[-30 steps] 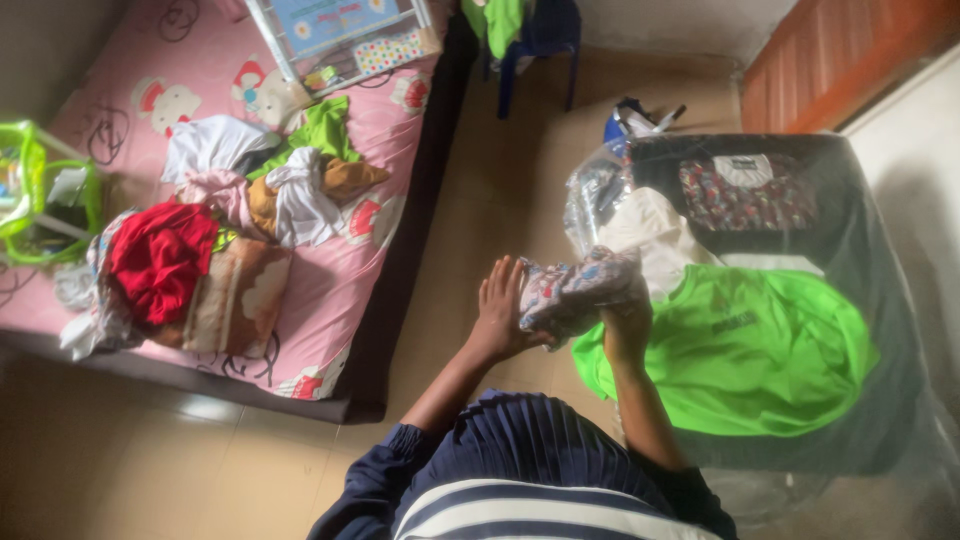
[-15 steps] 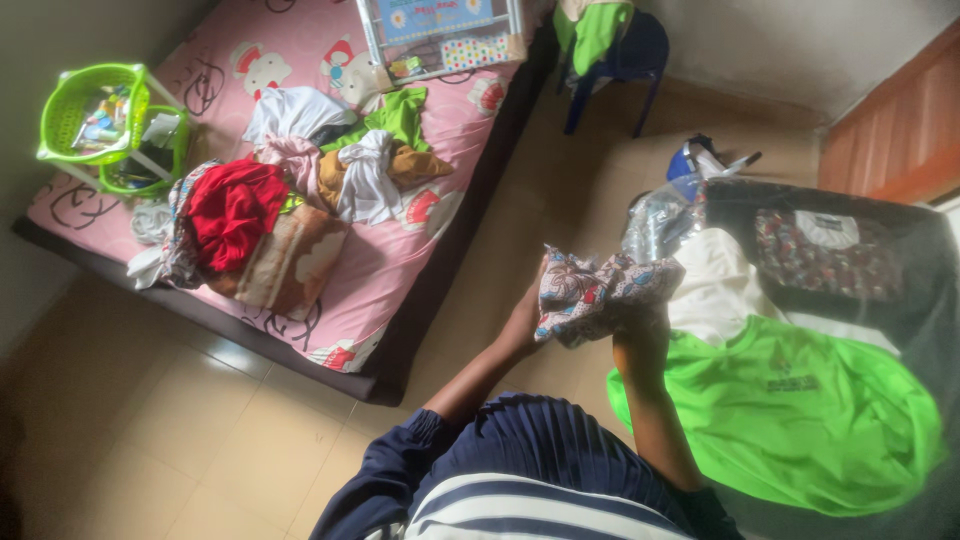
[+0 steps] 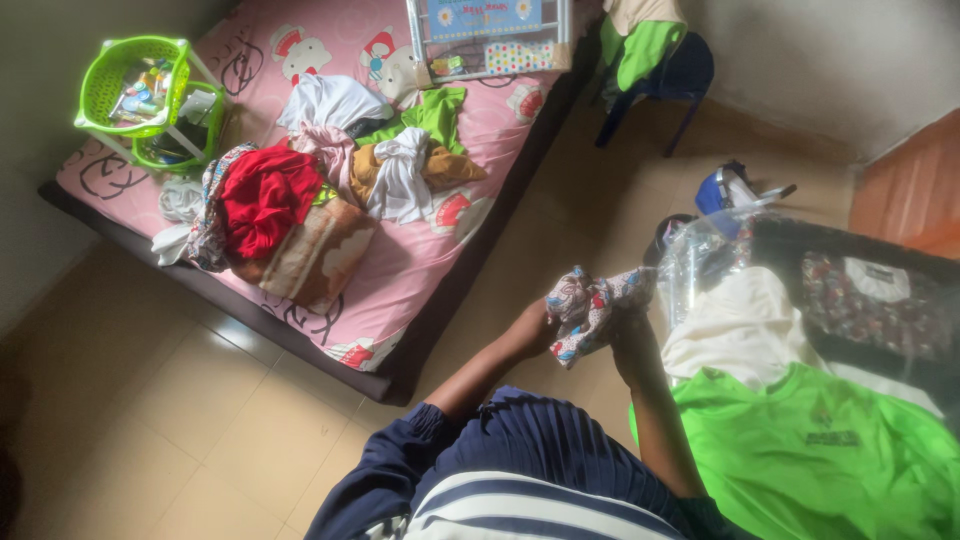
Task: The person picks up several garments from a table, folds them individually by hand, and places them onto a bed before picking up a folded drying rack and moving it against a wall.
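Both my hands hold a small patterned cloth, white with red and blue print, bunched up in front of me. My left hand grips its left side and my right hand grips its right side, mostly hidden behind the fabric. Just to the right lie a bright green shirt and a white garment on a dark surface. A clear plastic bag sits beside the cloth.
A mattress with a pink cartoon sheet lies on the floor to the left, piled with clothes: a red one, white ones, a green one. A green basket stands at its far corner. A blue chair stands behind.
The view has swung, so the mattress and basket sit further right in the frame. My hands keep hold of the patterned cloth and have bunched it a little lower.
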